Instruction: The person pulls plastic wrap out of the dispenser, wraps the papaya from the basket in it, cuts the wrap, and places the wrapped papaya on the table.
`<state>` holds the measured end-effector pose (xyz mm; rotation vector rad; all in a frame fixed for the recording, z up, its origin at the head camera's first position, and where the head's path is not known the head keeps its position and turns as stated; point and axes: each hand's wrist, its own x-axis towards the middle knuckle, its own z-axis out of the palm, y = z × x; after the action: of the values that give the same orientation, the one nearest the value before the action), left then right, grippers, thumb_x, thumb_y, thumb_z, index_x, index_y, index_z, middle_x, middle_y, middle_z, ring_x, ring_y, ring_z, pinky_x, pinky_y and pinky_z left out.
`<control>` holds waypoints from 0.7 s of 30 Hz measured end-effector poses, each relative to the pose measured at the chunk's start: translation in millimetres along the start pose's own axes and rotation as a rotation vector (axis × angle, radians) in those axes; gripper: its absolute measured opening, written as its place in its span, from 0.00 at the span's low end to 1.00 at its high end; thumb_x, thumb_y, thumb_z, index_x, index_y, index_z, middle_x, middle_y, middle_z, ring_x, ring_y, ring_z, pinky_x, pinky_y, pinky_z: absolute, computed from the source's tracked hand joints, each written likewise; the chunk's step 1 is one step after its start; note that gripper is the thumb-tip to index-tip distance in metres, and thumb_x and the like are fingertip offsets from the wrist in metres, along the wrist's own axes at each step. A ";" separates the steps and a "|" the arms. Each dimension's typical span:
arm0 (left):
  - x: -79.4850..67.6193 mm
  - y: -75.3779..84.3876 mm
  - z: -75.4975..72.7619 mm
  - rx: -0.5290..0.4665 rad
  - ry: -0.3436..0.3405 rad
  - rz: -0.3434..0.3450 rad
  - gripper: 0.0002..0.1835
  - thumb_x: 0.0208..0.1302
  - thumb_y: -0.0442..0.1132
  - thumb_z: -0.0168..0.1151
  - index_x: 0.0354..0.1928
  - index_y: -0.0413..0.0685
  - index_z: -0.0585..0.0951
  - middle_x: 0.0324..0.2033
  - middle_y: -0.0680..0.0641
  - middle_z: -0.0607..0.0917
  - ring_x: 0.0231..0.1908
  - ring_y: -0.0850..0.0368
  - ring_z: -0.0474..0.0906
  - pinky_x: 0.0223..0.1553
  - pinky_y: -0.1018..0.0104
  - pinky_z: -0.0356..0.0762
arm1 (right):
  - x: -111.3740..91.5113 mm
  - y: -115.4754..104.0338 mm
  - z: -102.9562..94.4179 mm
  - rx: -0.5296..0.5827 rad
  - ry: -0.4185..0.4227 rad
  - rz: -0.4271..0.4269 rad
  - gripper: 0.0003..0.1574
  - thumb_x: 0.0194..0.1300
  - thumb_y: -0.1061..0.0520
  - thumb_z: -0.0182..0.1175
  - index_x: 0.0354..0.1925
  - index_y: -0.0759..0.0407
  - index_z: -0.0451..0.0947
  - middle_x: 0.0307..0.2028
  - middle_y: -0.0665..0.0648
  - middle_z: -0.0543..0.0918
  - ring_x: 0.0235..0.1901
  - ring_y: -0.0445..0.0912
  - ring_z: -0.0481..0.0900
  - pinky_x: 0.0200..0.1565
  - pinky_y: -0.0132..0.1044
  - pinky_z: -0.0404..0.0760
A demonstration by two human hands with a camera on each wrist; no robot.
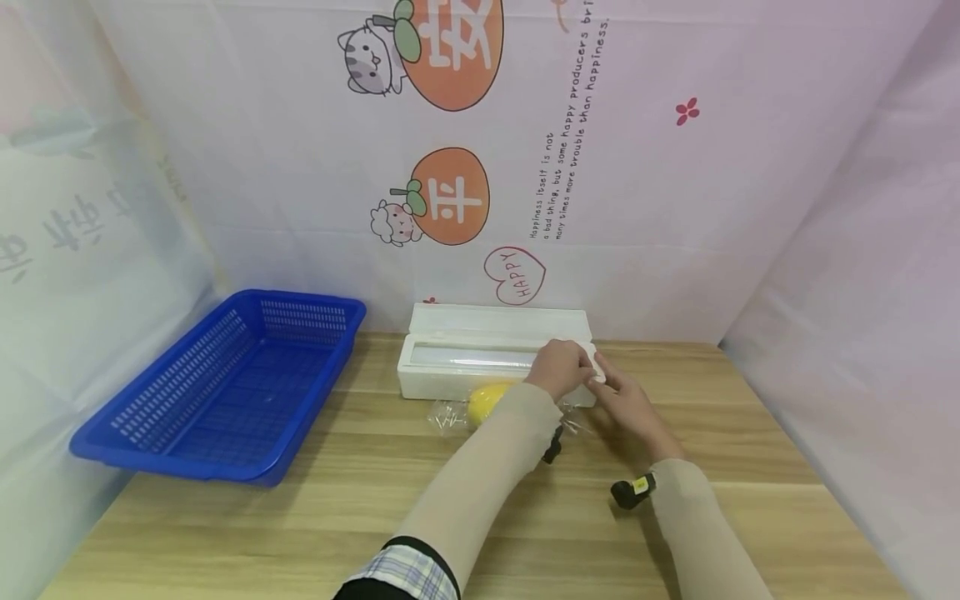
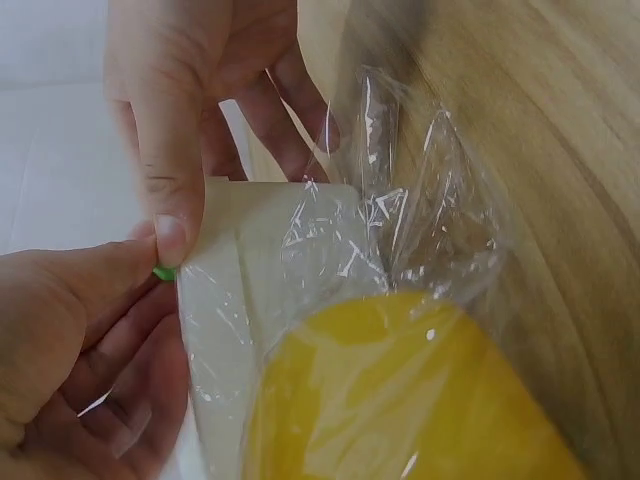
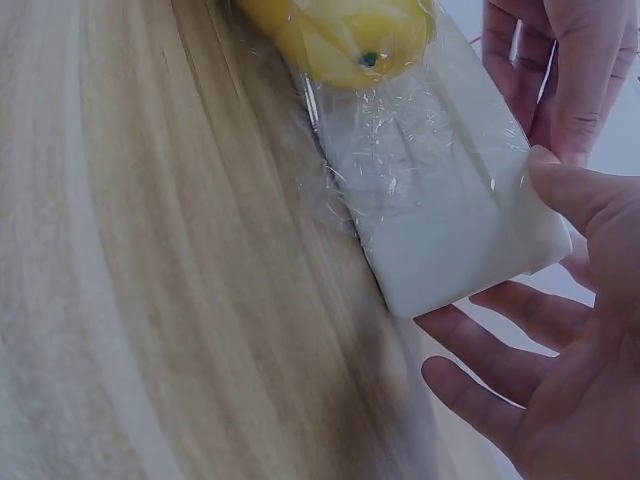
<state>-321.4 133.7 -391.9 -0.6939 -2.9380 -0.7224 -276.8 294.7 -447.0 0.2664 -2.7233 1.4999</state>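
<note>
A long white plastic-wrap box [image 1: 431, 382] stands at the back of the table, its lid [image 1: 495, 319] tipped back and a roll of clear film [image 1: 468, 357] inside. My left hand [image 1: 557, 368] is at the right part of the box, its thumb and fingertip pinching a small green piece [image 2: 165, 272] at the edge, mostly hidden. My right hand [image 1: 630, 407] grips the box's right end, thumb on the upper edge and fingers against the end. In front lies a yellow fruit-shaped thing [image 3: 350, 45] with a green spot, wrapped in crinkled clear film [image 2: 440, 215].
A blue plastic basket [image 1: 273, 467] with slotted sides stands on the left of the wooden table [image 1: 337, 517]. Behind the box hangs a printed white cloth [image 1: 637, 192]. More pale cloth closes off both sides.
</note>
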 end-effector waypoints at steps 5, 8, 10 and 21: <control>-3.1 6.2 -2.3 0.096 0.006 -0.021 0.07 0.66 0.51 0.67 0.35 0.62 0.90 0.34 0.62 0.88 0.36 0.63 0.82 0.37 0.69 0.78 | -1.2 2.6 0.1 0.010 0.000 0.018 0.44 0.76 0.39 0.52 0.80 0.46 0.47 0.74 0.69 0.56 0.71 0.68 0.54 0.67 0.67 0.54; -3.6 6.2 -1.3 0.119 0.026 -0.006 0.06 0.66 0.51 0.67 0.35 0.62 0.90 0.34 0.62 0.88 0.35 0.62 0.82 0.38 0.68 0.78 | -1.4 2.8 0.5 0.021 0.002 0.025 0.44 0.76 0.38 0.52 0.80 0.44 0.47 0.74 0.69 0.57 0.72 0.68 0.53 0.67 0.68 0.53; -3.4 4.1 -0.1 0.118 0.039 0.006 0.06 0.66 0.50 0.67 0.34 0.62 0.90 0.33 0.62 0.88 0.34 0.64 0.81 0.38 0.69 0.78 | -1.5 2.4 0.7 0.025 0.001 0.031 0.44 0.75 0.36 0.52 0.80 0.42 0.47 0.74 0.69 0.57 0.72 0.68 0.52 0.67 0.68 0.52; -2.0 2.4 -3.6 0.150 -0.012 0.031 0.07 0.68 0.48 0.66 0.38 0.60 0.90 0.36 0.61 0.88 0.39 0.64 0.82 0.43 0.73 0.78 | -0.5 2.4 1.3 0.033 -0.003 0.046 0.47 0.73 0.34 0.53 0.80 0.42 0.46 0.73 0.71 0.58 0.72 0.68 0.52 0.68 0.68 0.51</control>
<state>-318.8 133.3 -387.9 -0.7304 -2.9465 -0.4911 -276.6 295.0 -449.8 0.2080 -2.7278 1.5576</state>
